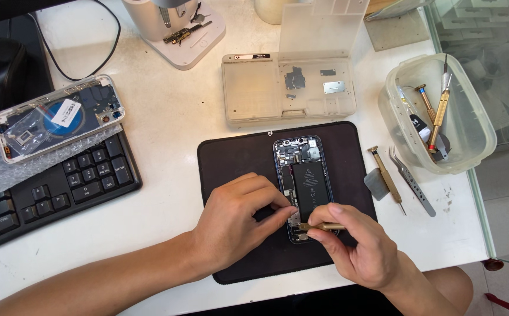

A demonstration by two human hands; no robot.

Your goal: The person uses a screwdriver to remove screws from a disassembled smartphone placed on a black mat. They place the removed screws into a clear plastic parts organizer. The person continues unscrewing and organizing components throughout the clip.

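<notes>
Your right hand pinched a brass screwdriver in a tight grip, its tip at the lower end of the opened phone. Your left hand pressed its fingertips together on the phone's left edge. The phone lay on a dark mat on the white counter, below a clear parts tray.

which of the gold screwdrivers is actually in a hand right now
The gold-handled screwdriver pinched in the right hand, its tip over the open blue phone. Another lies loose on the white table beside the black mat; the rest stand in the clear plastic tub.
</notes>
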